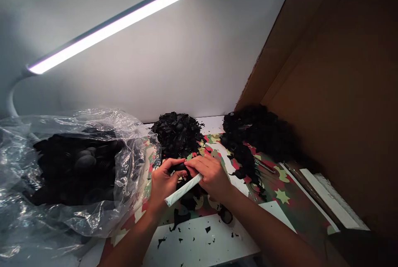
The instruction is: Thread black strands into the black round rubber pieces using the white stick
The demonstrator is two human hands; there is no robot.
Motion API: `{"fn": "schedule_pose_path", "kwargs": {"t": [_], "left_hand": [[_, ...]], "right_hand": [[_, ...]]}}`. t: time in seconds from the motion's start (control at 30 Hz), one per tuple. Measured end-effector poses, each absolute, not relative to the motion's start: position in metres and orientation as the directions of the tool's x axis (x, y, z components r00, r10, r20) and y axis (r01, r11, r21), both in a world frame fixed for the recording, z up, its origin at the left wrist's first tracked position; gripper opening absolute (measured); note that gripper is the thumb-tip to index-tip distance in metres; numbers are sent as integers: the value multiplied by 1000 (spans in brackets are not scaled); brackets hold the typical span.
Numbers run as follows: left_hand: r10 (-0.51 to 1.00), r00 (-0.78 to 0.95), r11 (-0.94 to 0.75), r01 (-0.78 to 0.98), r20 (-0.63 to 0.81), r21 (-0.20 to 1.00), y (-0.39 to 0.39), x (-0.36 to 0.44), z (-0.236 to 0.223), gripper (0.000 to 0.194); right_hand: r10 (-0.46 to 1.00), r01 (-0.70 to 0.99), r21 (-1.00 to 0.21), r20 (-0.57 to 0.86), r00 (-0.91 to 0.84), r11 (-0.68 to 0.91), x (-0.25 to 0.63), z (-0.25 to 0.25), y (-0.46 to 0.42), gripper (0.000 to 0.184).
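Black rubbery material dominates the bench: a small round black part [179,167] is pinched between the thumb and fingers of the left hand [163,182], held up off the surface at the centre of the view, apparently so that its edge can be worked. The right hand [213,175] is closed around a pale, paper-wrapped stick-like tool [183,190], whose far end is laid against the part; its blade, if any, cannot be told. Both wrists are kept low over the camouflage-patterned mat [280,188], which seems to steady the grip.

At twelve o'clock from the hands a heap of black trimmings [178,133] is piled, and at two o'clock a second dark heap [258,132] is spread. At nine o'clock a crinkled clear plastic bag of round black discs [77,163] is slumped close to the left wrist, leaving little room that way. Small black flecks are scattered on the white board [199,242] at six o'clock, where open room is left. A brown cardboard wall [342,93] closes off the three o'clock side, and a lit white bar lamp [108,26] is hung overhead at eleven o'clock.
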State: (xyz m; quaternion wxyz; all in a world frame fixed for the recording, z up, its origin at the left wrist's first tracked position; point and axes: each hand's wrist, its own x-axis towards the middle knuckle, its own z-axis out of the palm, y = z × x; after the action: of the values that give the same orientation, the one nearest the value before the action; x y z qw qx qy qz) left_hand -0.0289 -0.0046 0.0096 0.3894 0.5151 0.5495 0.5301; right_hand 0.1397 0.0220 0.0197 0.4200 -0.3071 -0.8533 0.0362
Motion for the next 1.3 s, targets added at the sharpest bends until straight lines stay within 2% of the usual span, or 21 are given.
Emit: {"fn": "schedule_pose_path", "kwargs": {"t": [0.07,0.13,0.2,0.3,0.43,0.5,0.6,0.73,0.9,1.0,1.07,1.17,1.23,1.3], "left_hand": [[979,-162,-99,169,126,981,-7,-28,10,23],[983,-143,-97,139,117,986,-9,-27,12,20],[989,-116,-88,56,94,995,-11,-26,15,18],[996,-76,-57,-141,47,988,-9,-26,16,22],[996,-84,-32,-360,2,932,-2,-27,12,28],[995,-96,-26,-395,-13,918,0,-27,11,31],[994,-105,-31,-379,-10,925,1,-27,11,33],[997,-80,-24,-379,-7,925,1,-26,12,34],[990,0,113,-572,-138,812,0,-22,11,45],[987,68,161,-571,-149,805,0,-20,10,46],[997,29,80,-437,-75,896,0,-21,11,44],[980,-167,-112,-31,105,993,-2,-25,13,40],[969,-207,-113,108,133,988,-3,-28,12,38],[987,-150,-53,61,62,997,-3,-29,11,40]], "right_hand": [[573,541,-292,670,-473,789,140,20,23,20],[648,593,-349,635,-420,726,144,20,29,19],[758,608,-499,583,-292,618,151,20,37,15],[895,508,-742,418,-159,437,159,20,47,15],[958,256,-941,159,-240,220,155,21,44,15],[940,93,-987,93,-328,130,149,24,37,18],[899,-101,-994,11,-437,-37,141,28,28,36],[909,-178,-972,-71,-410,-156,136,25,22,35],[918,-224,-970,0,-396,-96,135,17,21,27],[923,-184,-983,82,-375,12,134,18,21,33],[938,-128,-991,86,-336,45,133,20,21,30],[963,45,-990,120,-242,134,132,18,18,24],[941,238,-918,271,-203,316,131,13,16,24],[844,403,-741,474,-251,537,130,6,15,27]]}}
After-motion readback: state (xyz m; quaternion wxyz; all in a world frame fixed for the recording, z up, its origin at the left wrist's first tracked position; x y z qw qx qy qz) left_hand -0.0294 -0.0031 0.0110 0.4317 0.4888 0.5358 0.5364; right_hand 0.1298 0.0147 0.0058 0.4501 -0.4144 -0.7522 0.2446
